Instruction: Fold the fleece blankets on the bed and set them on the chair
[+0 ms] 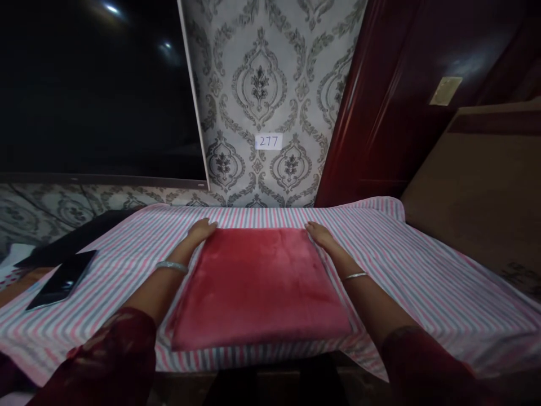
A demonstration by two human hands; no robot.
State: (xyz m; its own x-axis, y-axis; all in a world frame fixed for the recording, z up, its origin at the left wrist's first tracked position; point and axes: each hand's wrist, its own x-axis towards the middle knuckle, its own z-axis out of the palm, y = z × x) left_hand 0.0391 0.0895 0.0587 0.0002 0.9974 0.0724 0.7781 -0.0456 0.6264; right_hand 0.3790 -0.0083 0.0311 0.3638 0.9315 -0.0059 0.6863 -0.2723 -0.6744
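Note:
A folded red plush cloth (257, 282) lies flat in a near-square on a striped sheet (401, 265) of pink, white and grey. At its far left corner, my left hand (203, 230) is closed on the edge, fingers curled over. My right hand (320, 233) grips the far right corner in the same way. Parts of the fingertips on both hands are hidden by the cloth and the hands themselves. The cloth's near edge comes close to the front edge of the sheet-covered surface.
A dark phone (65, 279) lies on the sheet at the left. Behind it hangs a large black screen (97, 96). A big cardboard box (482, 192) stands at the right, before a dark red door (397, 84). A paper label (269, 141) marked 277 is on the patterned wall.

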